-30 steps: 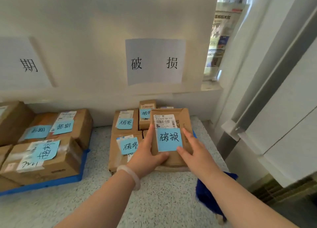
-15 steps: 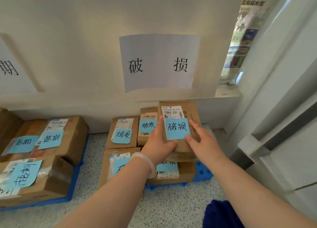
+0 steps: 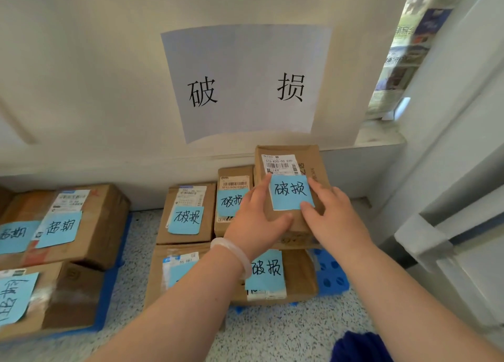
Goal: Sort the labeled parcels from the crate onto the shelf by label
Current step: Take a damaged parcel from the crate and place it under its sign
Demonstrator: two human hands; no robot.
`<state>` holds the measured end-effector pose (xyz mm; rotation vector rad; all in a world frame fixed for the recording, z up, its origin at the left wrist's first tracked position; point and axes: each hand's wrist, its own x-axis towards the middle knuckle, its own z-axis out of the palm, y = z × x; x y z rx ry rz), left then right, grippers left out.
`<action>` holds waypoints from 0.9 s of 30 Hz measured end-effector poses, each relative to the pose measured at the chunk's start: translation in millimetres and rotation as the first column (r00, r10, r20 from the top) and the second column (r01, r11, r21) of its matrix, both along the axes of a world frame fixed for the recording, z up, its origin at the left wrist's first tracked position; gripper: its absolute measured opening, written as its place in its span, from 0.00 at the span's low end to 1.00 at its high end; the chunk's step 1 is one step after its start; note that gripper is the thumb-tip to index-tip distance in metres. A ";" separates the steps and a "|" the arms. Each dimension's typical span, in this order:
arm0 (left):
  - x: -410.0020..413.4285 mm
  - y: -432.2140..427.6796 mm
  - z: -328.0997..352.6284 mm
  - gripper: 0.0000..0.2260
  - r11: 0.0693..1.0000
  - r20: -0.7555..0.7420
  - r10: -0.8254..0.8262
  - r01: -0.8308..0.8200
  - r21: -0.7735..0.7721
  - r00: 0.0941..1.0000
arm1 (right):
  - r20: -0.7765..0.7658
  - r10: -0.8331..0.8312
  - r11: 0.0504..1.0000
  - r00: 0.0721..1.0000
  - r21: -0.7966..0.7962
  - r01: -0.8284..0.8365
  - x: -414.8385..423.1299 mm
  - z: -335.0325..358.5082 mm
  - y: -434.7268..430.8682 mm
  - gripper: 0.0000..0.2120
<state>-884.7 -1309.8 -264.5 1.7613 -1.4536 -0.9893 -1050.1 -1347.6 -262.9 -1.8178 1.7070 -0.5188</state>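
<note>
Parcel [image 3: 313,168] held by left hand [image 3: 256,220], right hand [image 3: 336,222] fingers [image 3: 319,190], atop stack [image 3: 300,275] in blue tray [image 3: 331,278].

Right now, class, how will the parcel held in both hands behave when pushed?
Likely stiff: the parcel shows flat cardboard faces. Probably light: left hand and right hand grip only its edges. May tip, raised above a lower box.

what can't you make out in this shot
Head view only:
Note on the front-left parcel: mostly covered by the left forearm.
Note on the bottom-left parcel: cut off by the frame edge.
Shipping label on the held parcel: print too small.
Held parcel's side edges: covered by left hand and right hand.
</note>
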 end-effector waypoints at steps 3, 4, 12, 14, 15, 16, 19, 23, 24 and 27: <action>-0.9 -5.4 -3.3 0.38 1.000 -0.017 -0.005 0.004 -0.011 1.000 | 0.006 -0.003 1.000 1.000 -0.012 0.003 -1.4 -1.5 -3.3 0.27; -0.4 -6.9 -5.0 0.38 1.000 -0.023 -0.004 0.004 0.011 1.000 | -0.010 0.005 1.000 1.000 0.001 -0.005 -0.8 -2.7 -4.3 0.27; 8.6 -5.3 -20.8 0.35 0.999 0.254 0.020 -0.031 0.041 0.967 | -0.168 0.164 0.984 0.972 0.095 -0.150 12.8 -8.1 -11.3 0.31; 11.7 -8.8 -20.5 0.33 1.000 0.359 0.002 -0.001 -0.002 0.933 | -0.181 0.191 0.981 0.965 0.080 -0.179 14.8 -7.6 -11.6 0.31; 13.8 -10.9 -21.4 0.32 1.000 0.405 -0.008 0.016 -0.016 0.914 | -0.192 0.204 0.978 0.960 0.070 -0.194 15.9 -7.6 -12.0 0.31; 16.0 -13.4 -23.2 0.32 0.999 0.441 -0.020 0.030 -0.016 0.897 | -0.204 0.217 0.976 0.955 0.061 -0.209 16.8 -8.4 -12.7 0.30; 20.9 -19.0 -27.0 0.31 0.999 0.498 -0.028 0.035 -0.003 0.867 | -0.228 0.231 0.973 0.946 0.050 -0.226 19.7 -9.1 -15.2 0.30; 20.7 -21.3 -23.9 0.30 0.999 0.532 -0.040 0.031 0.026 0.846 | -0.241 0.232 0.973 0.942 0.053 -0.226 20.9 -8.0 -18.2 0.31; 21.1 -21.2 -22.2 0.30 0.999 0.539 -0.052 0.036 0.040 0.840 | -0.246 0.234 0.972 0.941 0.050 -0.229 20.4 -7.0 -17.7 0.32; 23.8 -14.1 -14.0 0.30 0.997 0.572 -0.074 0.050 0.059 0.817 | -0.249 0.227 0.972 0.942 -0.005 -0.235 16.6 -1.4 -4.7 0.33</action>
